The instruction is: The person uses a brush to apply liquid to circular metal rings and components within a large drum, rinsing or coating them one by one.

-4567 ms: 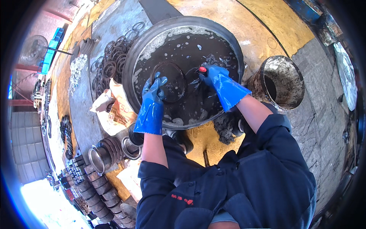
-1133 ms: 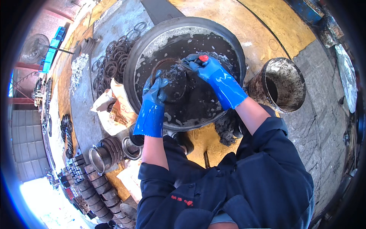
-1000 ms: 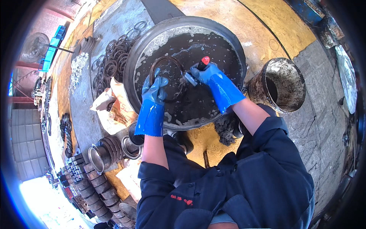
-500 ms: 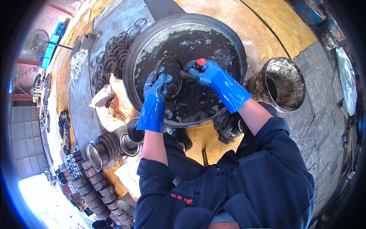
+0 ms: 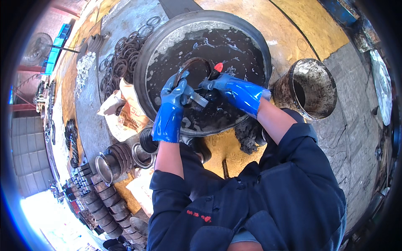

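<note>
My left hand (image 5: 176, 93), in a wet blue rubber glove, is closed round the lower left side of a thin dark ring (image 5: 196, 61). The ring is tilted up above a wide round basin (image 5: 140, 67) of dark liquid. My right hand (image 5: 222, 83), gloved alike, grips a tool with a red-and-black handle (image 5: 217, 68) at the ring's right side. The handle end points up and away; the tool's working end is hidden. A pale flat piece (image 5: 200, 99) shows beside my left fingers; whether it belongs to the tool I cannot tell.
Many dark rings (image 5: 121, 67) lie heaped left of the basin, beside a torn paper sack (image 5: 124, 115). A stained bucket (image 5: 312, 90) stands at the right. Stacked metal rings (image 5: 109, 165) and cylindrical parts (image 5: 104, 205) sit at the lower left.
The ring has tipped and its near side has gone from sight. My right hand has dropped slightly, its wrist turned flatter. The pale flat piece has come into view by my left fingers.
</note>
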`<state>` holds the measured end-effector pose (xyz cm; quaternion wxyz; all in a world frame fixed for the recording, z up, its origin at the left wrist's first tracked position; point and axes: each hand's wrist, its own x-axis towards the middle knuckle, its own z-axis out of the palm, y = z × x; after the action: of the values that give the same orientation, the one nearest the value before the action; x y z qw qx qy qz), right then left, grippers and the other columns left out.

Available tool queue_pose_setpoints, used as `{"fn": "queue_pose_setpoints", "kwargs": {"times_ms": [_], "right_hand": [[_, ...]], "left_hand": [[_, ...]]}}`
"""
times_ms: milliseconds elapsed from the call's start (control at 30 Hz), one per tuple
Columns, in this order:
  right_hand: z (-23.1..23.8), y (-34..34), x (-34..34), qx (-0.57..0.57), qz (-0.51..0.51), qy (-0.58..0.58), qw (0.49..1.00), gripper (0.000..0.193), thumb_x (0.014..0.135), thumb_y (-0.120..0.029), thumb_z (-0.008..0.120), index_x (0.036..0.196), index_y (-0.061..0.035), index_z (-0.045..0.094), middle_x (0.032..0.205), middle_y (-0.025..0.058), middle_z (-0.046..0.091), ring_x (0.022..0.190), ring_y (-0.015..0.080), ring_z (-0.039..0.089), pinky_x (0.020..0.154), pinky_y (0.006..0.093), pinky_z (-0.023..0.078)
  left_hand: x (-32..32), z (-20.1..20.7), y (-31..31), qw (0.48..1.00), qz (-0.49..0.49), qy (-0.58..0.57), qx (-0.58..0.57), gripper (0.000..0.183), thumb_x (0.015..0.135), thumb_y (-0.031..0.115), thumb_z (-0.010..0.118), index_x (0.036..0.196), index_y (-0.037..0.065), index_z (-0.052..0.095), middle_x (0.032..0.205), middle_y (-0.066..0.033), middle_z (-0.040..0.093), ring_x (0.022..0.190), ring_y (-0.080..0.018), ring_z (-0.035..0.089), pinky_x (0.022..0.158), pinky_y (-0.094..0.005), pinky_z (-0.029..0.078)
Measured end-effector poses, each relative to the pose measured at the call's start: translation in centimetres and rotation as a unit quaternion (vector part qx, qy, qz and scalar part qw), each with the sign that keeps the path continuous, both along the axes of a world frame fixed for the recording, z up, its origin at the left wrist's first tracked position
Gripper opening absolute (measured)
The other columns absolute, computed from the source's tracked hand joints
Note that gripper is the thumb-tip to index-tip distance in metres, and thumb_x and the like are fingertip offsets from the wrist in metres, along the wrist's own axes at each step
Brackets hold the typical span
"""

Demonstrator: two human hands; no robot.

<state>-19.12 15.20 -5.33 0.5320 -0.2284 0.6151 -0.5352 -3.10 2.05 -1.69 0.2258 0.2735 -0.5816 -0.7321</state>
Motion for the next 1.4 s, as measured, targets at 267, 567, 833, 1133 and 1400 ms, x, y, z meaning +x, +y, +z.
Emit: {"fn": "queue_pose_setpoints", "kwargs": {"times_ms": [267, 567, 833, 1133, 1400], "right_hand": [[1.8, 0.5, 1.4, 0.074, 0.106, 0.214, 0.968, 0.030, 0.084, -0.031, 0.070, 0.108, -0.0127, 0.069, 0.101, 0.0071, 0.071, 0.089, 0.0193, 0.067, 0.079, 0.0363, 0.052], [1.2, 1.6, 1.9, -0.044, -0.110, 0.600, 0.791, 0.032, 0.078, -0.029, 0.066, 0.109, -0.0206, 0.066, 0.101, 0.0082, 0.069, 0.096, 0.0310, 0.066, 0.078, 0.0454, 0.052], [2.2, 2.0, -0.7, 0.064, -0.068, 0.250, 0.964, 0.040, 0.083, -0.038, 0.068, 0.113, -0.0122, 0.068, 0.106, 0.0145, 0.070, 0.094, 0.0281, 0.067, 0.087, 0.0389, 0.051], [2.4, 1.1, 2.5, -0.002, 0.024, 0.138, 0.990, 0.032, 0.080, -0.034, 0.071, 0.104, -0.0124, 0.071, 0.095, 0.0089, 0.071, 0.088, 0.0170, 0.066, 0.080, 0.0341, 0.051], [2.0, 1.3, 1.4, -0.043, -0.055, 0.640, 0.765, 0.020, 0.086, -0.024, 0.065, 0.105, -0.0216, 0.070, 0.097, 0.0068, 0.071, 0.093, 0.0294, 0.067, 0.079, 0.0404, 0.054]], "left_hand": [[-0.1, 1.5, 0.9, 0.999, -0.023, -0.024, 0.001, 0.032, 0.089, 0.013, 0.065, 0.120, 0.003, 0.064, 0.067, -0.0050, 0.067, 0.044, -0.0080, 0.049, 0.041, -0.0212, 0.030], [0.4, 1.1, -0.6, 0.989, 0.121, -0.056, 0.060, 0.026, 0.089, 0.015, 0.065, 0.115, 0.008, 0.067, 0.072, -0.0073, 0.070, 0.041, -0.0079, 0.046, 0.039, -0.0209, 0.033], [0.4, 1.8, -1.5, 0.975, 0.183, -0.050, 0.120, 0.031, 0.094, 0.018, 0.060, 0.125, 0.013, 0.060, 0.072, -0.0012, 0.065, 0.039, -0.0077, 0.036, 0.038, -0.0228, 0.027], [1.0, 1.6, -1.2, 0.993, 0.100, -0.013, 0.058, 0.029, 0.093, 0.018, 0.062, 0.121, 0.011, 0.064, 0.070, -0.0054, 0.067, 0.039, -0.0071, 0.042, 0.036, -0.0215, 0.029], [0.7, 0.8, -1.2, 0.987, 0.021, -0.002, 0.156, 0.035, 0.096, 0.017, 0.057, 0.131, 0.012, 0.056, 0.068, -0.0027, 0.060, 0.040, -0.0090, 0.040, 0.037, -0.0238, 0.028]]}}
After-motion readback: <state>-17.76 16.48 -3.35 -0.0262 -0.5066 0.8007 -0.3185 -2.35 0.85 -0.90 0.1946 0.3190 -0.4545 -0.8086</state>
